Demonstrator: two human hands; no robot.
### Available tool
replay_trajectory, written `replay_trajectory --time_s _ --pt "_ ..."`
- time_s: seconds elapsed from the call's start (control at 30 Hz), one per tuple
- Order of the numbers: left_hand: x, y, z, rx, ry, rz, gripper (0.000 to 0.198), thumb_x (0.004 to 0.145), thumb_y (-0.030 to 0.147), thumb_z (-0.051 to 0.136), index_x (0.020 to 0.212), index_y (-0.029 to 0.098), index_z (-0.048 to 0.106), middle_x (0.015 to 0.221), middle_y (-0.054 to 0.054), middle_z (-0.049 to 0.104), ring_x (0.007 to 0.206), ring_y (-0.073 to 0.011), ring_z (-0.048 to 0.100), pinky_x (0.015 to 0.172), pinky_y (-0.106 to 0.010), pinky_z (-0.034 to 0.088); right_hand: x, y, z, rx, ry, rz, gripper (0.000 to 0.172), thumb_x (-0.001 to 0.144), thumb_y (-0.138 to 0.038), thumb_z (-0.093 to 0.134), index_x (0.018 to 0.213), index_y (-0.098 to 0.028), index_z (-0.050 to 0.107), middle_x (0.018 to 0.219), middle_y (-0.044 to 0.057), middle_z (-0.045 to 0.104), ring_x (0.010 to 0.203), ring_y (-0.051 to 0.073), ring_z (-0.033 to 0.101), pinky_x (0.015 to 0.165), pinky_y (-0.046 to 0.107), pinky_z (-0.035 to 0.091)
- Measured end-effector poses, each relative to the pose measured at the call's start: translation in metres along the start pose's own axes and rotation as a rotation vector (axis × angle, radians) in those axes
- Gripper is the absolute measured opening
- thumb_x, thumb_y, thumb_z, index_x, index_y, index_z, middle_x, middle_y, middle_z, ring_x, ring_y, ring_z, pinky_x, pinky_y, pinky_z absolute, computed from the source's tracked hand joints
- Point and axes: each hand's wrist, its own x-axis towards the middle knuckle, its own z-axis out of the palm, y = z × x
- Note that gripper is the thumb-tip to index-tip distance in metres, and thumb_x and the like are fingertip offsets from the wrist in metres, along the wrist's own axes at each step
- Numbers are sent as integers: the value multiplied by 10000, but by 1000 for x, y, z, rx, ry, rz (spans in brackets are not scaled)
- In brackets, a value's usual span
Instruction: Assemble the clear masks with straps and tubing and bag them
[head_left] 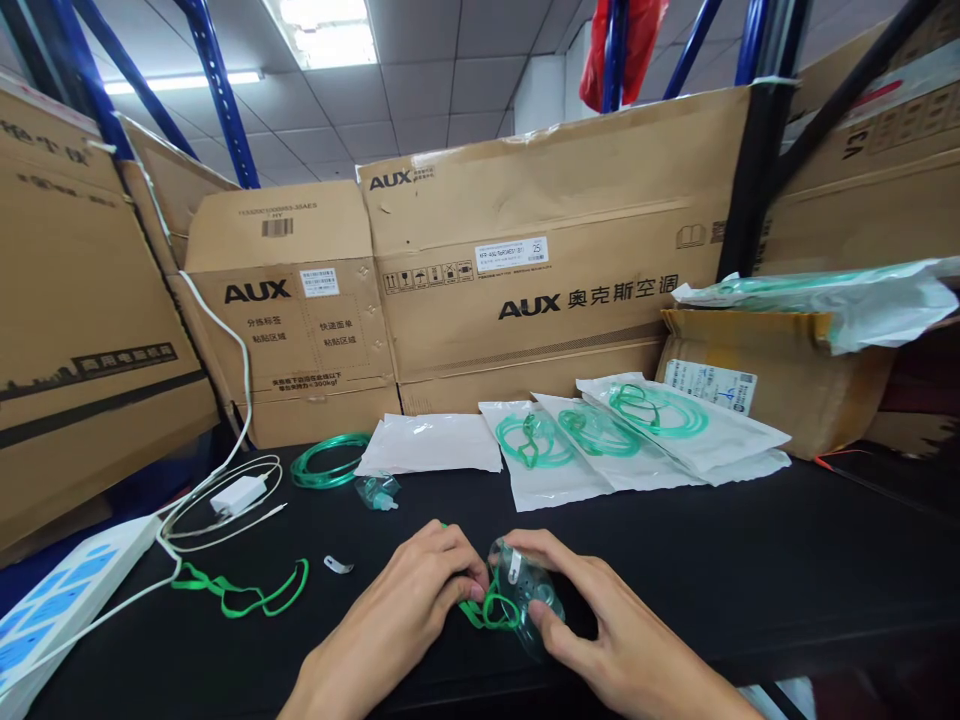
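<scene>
I read AUX 奥克斯空调 on the big carton (465,215), "25" on its white label; AUX and "300kgf" on the smaller carton (300,365). Brown box (780,415) at right: label print too small, a wrapped pack (877,305) on top. Overlapping pouches (555,492) in front of the big carton contain green tubing coils. My right grip (589,600) has the clear mask (541,585) between thumb and fingers, front-center. Left grip (427,580) is closed on the green strap (501,610), beside the mask. Tabletop (675,560) runs between hands and pouches; front edge visible lower right.
</scene>
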Motion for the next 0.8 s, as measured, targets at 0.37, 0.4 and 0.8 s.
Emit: replay_trajectory --time_s 0.37,0.4,0.8 --pt "-3 5 -1 -243 78 -93 173 1090 208 486 959 244 594 994 20 608 926 -168 591 867 -254 429 2 -10 -5 -25 -99 32 470 980 -287 625 1440 -379 600 1354 31 730 1226 280 682 1066 410 531" --pt "-4 6 0 -267 91 -107 172 1091 243 493 949 242 588 987 18 603 910 -170 581 849 -254 427 2 -11 -5 -26 -111 41 463 985 -293 618 1440 -375 595 1355 34 727 1223 280 679 1067 417 528" --pt "-5 11 24 -444 322 -286 327 1104 511 434 1023 257 623 915 7 669 852 -188 597 791 -280 434 9 -1 -5 364 -32 -46 401 1015 -291 627 1414 -282 586 1460 100 644 1378 274 605 1211 462 428"
